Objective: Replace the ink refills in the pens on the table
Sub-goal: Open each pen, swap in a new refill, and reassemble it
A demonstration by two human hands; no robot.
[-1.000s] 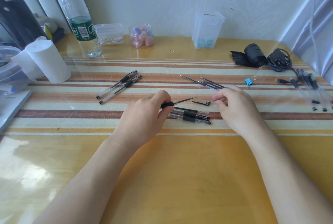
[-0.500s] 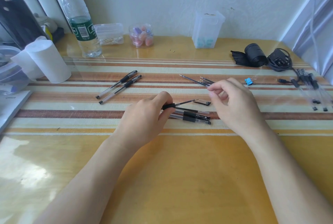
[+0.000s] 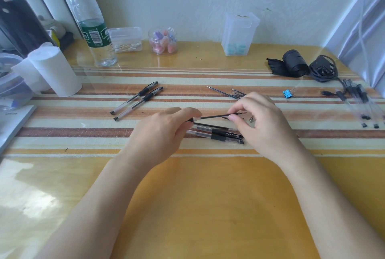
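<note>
My left hand (image 3: 160, 133) grips the barrel of a pen at the table's middle. A thin black ink refill (image 3: 216, 116) sticks out of that barrel toward the right, and my right hand (image 3: 262, 125) pinches its far end between thumb and forefinger. Just below lie two capped pens (image 3: 218, 133) side by side. A small metal pen tip (image 3: 251, 119) rests on the mat under my right hand. Loose refills (image 3: 227, 93) lie behind my right hand. Two more pens (image 3: 137, 100) lie at the left.
A water bottle (image 3: 91, 29), white paper rolls (image 3: 54, 71), small plastic tubs (image 3: 163, 40) and a clear box (image 3: 238, 34) line the back. A black roll (image 3: 291, 64), a cable, a blue clip (image 3: 288, 93) and several clear pens (image 3: 358, 102) sit at the right.
My right hand came back from the loose refills to the pen in my left hand and now pinches the refill, which shows much longer out of the barrel.
</note>
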